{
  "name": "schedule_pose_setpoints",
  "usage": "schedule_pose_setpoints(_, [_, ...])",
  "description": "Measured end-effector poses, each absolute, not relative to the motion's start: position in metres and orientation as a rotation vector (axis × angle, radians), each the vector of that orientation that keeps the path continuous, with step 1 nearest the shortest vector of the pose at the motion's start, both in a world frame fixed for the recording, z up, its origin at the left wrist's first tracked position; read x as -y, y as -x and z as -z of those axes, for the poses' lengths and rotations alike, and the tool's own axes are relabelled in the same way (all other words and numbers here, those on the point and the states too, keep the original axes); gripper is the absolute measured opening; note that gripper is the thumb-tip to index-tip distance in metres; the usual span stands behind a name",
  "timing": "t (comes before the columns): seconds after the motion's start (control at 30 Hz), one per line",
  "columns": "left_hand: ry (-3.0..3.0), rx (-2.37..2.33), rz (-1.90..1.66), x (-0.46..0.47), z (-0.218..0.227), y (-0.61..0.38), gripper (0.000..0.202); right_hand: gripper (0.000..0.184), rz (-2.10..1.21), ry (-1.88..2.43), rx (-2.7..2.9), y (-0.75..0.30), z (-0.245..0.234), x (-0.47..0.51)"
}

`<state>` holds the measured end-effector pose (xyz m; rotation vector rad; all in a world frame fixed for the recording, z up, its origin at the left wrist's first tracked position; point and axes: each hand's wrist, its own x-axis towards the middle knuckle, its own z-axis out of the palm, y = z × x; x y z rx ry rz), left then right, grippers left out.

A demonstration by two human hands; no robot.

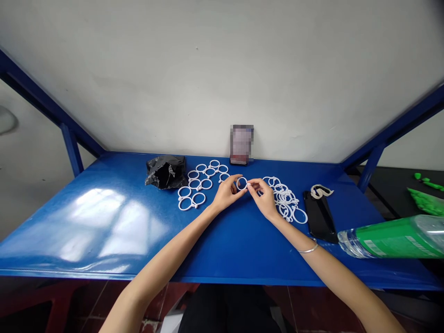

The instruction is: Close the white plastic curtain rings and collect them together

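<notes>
Both hands meet over the middle of the blue table [104, 217]. My left hand [227, 192] and my right hand [264, 196] pinch the same white plastic ring [242, 183] from either side, fingers closed on its rim. Left of the hands lie several white rings laid out flat in rows [199, 182]. Right of the hands is a loose heap of white rings [286, 199], close behind my right hand.
A crumpled black plastic bag [165, 172] lies at the back left. A blurred card [242, 144] leans on the wall. A black phone [319, 216] and a white clip [321, 190] lie at the right, with a green-labelled water bottle [391, 238] on its side.
</notes>
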<state>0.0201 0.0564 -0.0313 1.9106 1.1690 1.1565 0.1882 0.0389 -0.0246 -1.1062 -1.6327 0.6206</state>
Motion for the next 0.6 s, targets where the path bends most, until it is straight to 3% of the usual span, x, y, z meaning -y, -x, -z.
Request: schedule_pose_setpoints(0.6, [-1.912, -1.225, -1.242, -0.0556, 0.0298, -0.0206, 0.038, 0.016, -0.634, 1.191, 1.646, -0.1885, 0.0256, -0.0406])
